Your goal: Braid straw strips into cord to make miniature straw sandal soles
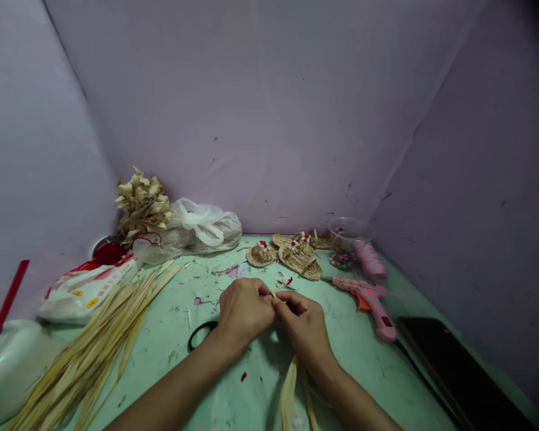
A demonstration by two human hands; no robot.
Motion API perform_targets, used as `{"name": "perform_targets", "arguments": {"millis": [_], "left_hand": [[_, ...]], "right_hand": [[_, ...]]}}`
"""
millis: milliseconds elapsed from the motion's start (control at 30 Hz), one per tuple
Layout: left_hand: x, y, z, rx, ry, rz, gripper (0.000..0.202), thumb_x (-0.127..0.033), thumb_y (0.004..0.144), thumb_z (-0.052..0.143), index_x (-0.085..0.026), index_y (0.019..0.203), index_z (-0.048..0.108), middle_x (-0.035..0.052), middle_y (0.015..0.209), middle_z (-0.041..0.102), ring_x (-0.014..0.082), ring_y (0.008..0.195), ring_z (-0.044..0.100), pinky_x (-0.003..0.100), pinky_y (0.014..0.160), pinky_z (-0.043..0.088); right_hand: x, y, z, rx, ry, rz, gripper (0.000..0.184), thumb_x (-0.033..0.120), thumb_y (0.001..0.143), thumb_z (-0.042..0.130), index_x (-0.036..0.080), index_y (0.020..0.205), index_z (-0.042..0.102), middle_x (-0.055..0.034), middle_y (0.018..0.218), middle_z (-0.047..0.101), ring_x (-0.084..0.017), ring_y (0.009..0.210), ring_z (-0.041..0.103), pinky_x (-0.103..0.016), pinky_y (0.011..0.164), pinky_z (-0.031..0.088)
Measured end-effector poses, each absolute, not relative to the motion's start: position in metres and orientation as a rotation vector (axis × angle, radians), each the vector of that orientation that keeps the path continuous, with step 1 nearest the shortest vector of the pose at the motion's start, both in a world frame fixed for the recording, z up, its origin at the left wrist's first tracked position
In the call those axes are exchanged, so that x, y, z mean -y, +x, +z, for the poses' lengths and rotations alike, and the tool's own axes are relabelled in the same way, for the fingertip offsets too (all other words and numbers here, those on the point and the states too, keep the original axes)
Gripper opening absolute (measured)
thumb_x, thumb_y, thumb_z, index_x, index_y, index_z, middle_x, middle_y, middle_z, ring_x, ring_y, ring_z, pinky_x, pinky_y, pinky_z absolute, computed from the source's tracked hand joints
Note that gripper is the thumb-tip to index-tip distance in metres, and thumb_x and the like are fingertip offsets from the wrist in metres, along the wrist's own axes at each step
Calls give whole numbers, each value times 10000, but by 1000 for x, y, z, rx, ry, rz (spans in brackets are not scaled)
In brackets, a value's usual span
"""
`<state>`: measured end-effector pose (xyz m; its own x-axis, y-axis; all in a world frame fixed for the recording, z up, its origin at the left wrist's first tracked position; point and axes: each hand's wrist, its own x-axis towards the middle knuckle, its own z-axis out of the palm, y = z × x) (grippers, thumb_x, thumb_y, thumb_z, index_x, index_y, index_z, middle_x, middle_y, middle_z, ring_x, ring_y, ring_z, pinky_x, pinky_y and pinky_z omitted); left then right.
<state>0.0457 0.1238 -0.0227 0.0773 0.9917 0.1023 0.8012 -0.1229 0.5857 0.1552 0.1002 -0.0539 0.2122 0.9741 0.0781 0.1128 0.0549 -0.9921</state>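
Observation:
My left hand (246, 311) and my right hand (306, 329) meet above the middle of the table, fingertips pinched together on pale dried leaf strips (289, 392). The strips' long loose ends hang below my right hand toward the near edge; most of the gripped part is hidden by my fingers. Black-handled scissors (212, 325) lie beside my left wrist, partly covered by it. Just beyond my hands are small woven slippers (300, 263) with red and white beads.
Left: a bundle of dried strips (103, 335), a white container (13, 365) and a printed bag (87, 290). Behind: dried husks (144, 206) and a white plastic bag (206, 224). Right: a pink glue gun (372, 296), pink thread spool (369, 260), bead cup (341, 258) and dark phone (458, 374).

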Motion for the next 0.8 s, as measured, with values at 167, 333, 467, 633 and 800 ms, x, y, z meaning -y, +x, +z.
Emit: {"name": "perform_targets", "arguments": {"millis": [167,333,467,633,800], "left_hand": [[-130,45,-36,-1543,1763,818,112,-204,598,501,-167,588,607,-15,494,529,95,473,436,207,444,276],[-130,45,-48,-1423,1697,916,102,-223,597,512,-149,555,568,-45,451,426,67,447,352,191,419,244],[-135,42,-50,-1246,1618,958,116,-242,592,536,-136,546,546,-43,468,437,62,459,357,185,434,267],[-147,40,-49,-1167,1413,955,58,-187,546,535,-133,553,551,-46,443,459,53,421,372,171,417,285],[-173,48,-48,-1331,1231,910,25,-154,517,524,-133,504,524,-58,364,398,30,318,289,168,338,222]], "right_hand": [[-103,154,-55,1074,-1332,1033,141,249,650,559,118,640,611,-4,527,558,-107,498,463,-219,487,354],[-108,155,-59,829,-1288,1174,235,266,590,620,138,773,546,46,471,507,-76,403,412,-192,408,311],[-109,160,-56,946,-1240,1284,296,298,600,627,139,840,556,56,476,488,-57,373,377,-180,377,272],[-115,164,-51,973,-1337,1379,151,282,623,572,137,591,541,53,392,420,-51,342,335,-183,348,195],[-142,162,-46,938,-1479,1410,237,246,675,514,149,462,482,37,337,419,-49,293,316,-188,330,210]]}}
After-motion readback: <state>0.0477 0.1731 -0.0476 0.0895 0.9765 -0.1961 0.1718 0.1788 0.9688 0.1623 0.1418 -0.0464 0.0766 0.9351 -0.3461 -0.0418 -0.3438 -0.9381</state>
